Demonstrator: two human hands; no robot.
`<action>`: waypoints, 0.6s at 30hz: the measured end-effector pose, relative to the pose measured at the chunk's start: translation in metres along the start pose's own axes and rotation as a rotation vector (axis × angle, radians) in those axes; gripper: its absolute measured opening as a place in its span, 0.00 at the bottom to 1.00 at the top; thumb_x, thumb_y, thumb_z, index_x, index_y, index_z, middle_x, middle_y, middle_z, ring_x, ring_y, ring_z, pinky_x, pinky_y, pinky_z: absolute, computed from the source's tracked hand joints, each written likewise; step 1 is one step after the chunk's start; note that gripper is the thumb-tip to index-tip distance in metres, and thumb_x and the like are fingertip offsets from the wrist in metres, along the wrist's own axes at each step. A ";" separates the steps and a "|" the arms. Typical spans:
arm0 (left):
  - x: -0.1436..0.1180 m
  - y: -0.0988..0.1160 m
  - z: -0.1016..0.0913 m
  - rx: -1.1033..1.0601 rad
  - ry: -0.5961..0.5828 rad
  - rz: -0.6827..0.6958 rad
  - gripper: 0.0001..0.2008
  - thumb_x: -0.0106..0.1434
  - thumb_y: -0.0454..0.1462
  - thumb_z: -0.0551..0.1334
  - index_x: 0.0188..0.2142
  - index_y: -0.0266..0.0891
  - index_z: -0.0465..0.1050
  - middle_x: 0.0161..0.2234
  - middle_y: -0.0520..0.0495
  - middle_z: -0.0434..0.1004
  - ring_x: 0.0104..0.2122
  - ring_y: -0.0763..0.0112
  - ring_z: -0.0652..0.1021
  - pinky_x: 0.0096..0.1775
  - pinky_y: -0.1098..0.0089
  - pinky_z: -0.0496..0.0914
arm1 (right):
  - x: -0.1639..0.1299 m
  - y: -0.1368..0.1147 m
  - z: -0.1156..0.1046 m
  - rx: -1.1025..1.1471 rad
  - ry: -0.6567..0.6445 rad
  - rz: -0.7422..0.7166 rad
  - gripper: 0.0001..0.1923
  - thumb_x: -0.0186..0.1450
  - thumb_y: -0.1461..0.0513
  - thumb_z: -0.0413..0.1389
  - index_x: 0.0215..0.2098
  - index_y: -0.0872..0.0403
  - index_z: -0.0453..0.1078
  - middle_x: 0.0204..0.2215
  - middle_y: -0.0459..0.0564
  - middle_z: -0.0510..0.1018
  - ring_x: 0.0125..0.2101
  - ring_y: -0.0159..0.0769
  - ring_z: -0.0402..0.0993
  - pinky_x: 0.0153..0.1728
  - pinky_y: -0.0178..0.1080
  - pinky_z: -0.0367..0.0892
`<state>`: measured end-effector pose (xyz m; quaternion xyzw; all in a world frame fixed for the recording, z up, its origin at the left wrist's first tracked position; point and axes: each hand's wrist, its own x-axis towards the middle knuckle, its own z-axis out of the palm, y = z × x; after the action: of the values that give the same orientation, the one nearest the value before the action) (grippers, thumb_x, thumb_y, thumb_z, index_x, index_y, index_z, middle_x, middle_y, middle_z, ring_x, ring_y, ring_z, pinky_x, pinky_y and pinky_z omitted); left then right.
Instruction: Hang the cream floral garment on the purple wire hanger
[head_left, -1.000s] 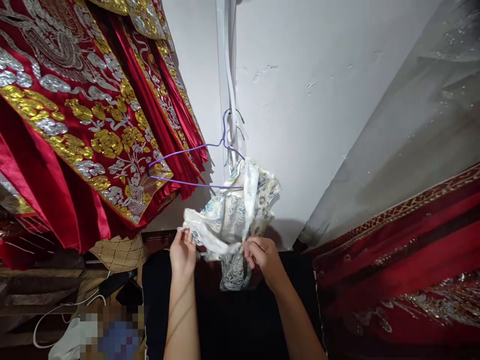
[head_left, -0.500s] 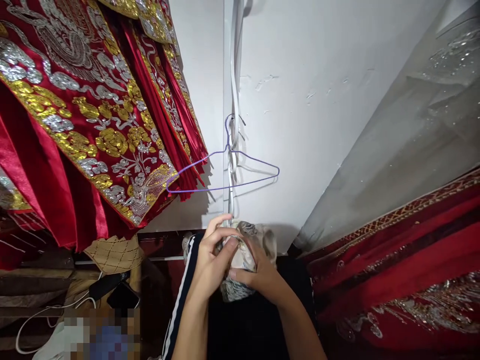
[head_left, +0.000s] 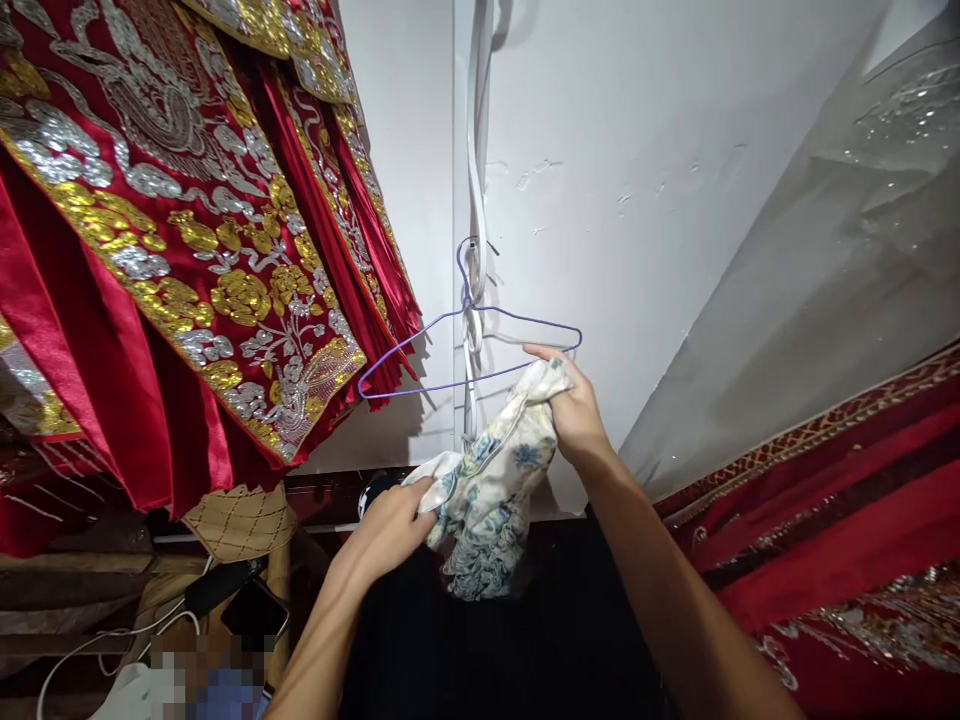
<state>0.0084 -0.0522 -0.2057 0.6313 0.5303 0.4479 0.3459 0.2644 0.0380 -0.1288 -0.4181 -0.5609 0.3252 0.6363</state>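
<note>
A white floral garment (head_left: 499, 470) with blue-green flowers and a ruffled lower part is stretched between my hands, bunched at the top. My left hand (head_left: 397, 520) grips its left end, lower down. Higher up, my right hand (head_left: 574, 400) pinches the other end, close to the right corner of a purple wire hanger (head_left: 457, 385). The hanger hangs by its hook from a white strap (head_left: 477, 180) against the wall. Part of its bottom bar is hidden behind the garment; whether the cloth touches the hanger, I cannot tell.
A red costume with gold and silver sequins (head_left: 240, 300) hangs on the left. Red embroidered fabric (head_left: 840, 510) and clear plastic sheeting (head_left: 810, 270) are at the right. Lower left, a phone (head_left: 255, 610) and white cables (head_left: 184, 620) lie on a wooden surface.
My hands were close together around the bunched garment. Now they have moved apart and the cloth is spread between them, with my right hand raised to the hanger's right side.
</note>
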 end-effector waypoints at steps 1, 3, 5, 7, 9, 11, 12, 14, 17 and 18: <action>0.000 -0.005 -0.007 0.057 -0.009 -0.016 0.06 0.51 0.35 0.69 0.27 0.47 0.73 0.20 0.51 0.72 0.24 0.60 0.75 0.33 0.70 0.65 | 0.009 0.009 0.007 0.026 -0.040 0.047 0.28 0.58 0.60 0.53 0.57 0.53 0.72 0.27 0.46 0.74 0.24 0.34 0.65 0.25 0.35 0.61; 0.002 -0.016 -0.021 0.193 -0.052 -0.048 0.08 0.50 0.32 0.68 0.27 0.46 0.72 0.19 0.53 0.68 0.22 0.61 0.72 0.33 0.70 0.64 | 0.024 0.027 0.019 0.035 -0.146 0.123 0.26 0.60 0.57 0.51 0.55 0.54 0.73 0.26 0.46 0.74 0.25 0.35 0.67 0.28 0.36 0.63; 0.005 -0.027 -0.034 0.281 -0.003 -0.081 0.10 0.49 0.29 0.66 0.26 0.46 0.70 0.18 0.54 0.66 0.21 0.63 0.70 0.35 0.69 0.64 | 0.034 0.043 0.023 -0.022 -0.241 0.134 0.20 0.59 0.58 0.51 0.44 0.56 0.77 0.27 0.47 0.76 0.28 0.37 0.70 0.32 0.37 0.65; 0.011 -0.034 -0.047 0.352 0.049 -0.104 0.11 0.49 0.27 0.65 0.24 0.45 0.67 0.18 0.54 0.64 0.22 0.62 0.70 0.38 0.67 0.65 | 0.039 0.054 0.017 -0.104 -0.274 0.080 0.12 0.56 0.61 0.51 0.32 0.55 0.75 0.26 0.47 0.76 0.30 0.37 0.70 0.33 0.37 0.64; 0.021 -0.035 -0.058 0.412 0.069 -0.095 0.11 0.49 0.25 0.63 0.23 0.44 0.67 0.20 0.52 0.66 0.25 0.60 0.72 0.41 0.65 0.66 | 0.041 0.058 0.005 -0.185 -0.276 0.000 0.08 0.54 0.63 0.50 0.26 0.54 0.72 0.25 0.46 0.75 0.29 0.36 0.69 0.32 0.36 0.62; 0.032 -0.028 -0.066 0.422 0.080 -0.006 0.11 0.50 0.24 0.60 0.24 0.43 0.67 0.28 0.46 0.72 0.32 0.59 0.75 0.44 0.64 0.66 | 0.040 0.056 -0.008 -0.261 -0.285 -0.055 0.08 0.53 0.65 0.49 0.25 0.54 0.71 0.24 0.45 0.74 0.29 0.35 0.68 0.31 0.35 0.61; 0.038 -0.021 -0.068 0.410 0.079 0.068 0.11 0.51 0.24 0.59 0.25 0.42 0.67 0.33 0.44 0.74 0.36 0.58 0.76 0.45 0.65 0.66 | 0.039 0.053 -0.013 -0.290 -0.295 -0.065 0.09 0.52 0.65 0.49 0.24 0.55 0.71 0.23 0.45 0.74 0.29 0.35 0.69 0.31 0.35 0.62; 0.049 -0.004 -0.068 0.396 0.081 0.225 0.10 0.54 0.25 0.56 0.26 0.42 0.67 0.41 0.42 0.75 0.41 0.59 0.76 0.47 0.65 0.66 | 0.035 0.044 -0.018 -0.314 -0.329 -0.069 0.10 0.52 0.66 0.50 0.25 0.55 0.74 0.25 0.46 0.76 0.30 0.36 0.71 0.32 0.35 0.63; 0.066 0.020 -0.065 0.435 0.172 0.352 0.10 0.57 0.26 0.54 0.29 0.41 0.68 0.39 0.44 0.75 0.40 0.60 0.75 0.46 0.65 0.67 | 0.025 0.034 -0.013 -0.277 -0.386 -0.052 0.13 0.52 0.66 0.51 0.30 0.56 0.78 0.29 0.48 0.80 0.34 0.39 0.76 0.35 0.36 0.66; 0.072 0.025 -0.065 0.443 0.225 0.358 0.10 0.57 0.26 0.54 0.30 0.41 0.69 0.38 0.44 0.75 0.39 0.60 0.75 0.46 0.65 0.68 | 0.021 0.032 -0.009 -0.259 -0.403 -0.043 0.14 0.52 0.67 0.51 0.31 0.56 0.79 0.30 0.49 0.81 0.35 0.40 0.77 0.35 0.36 0.67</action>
<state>-0.0407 0.0108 -0.1456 0.7211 0.5303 0.4424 0.0546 0.2788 0.0687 -0.1484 -0.4112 -0.7222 0.3138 0.4593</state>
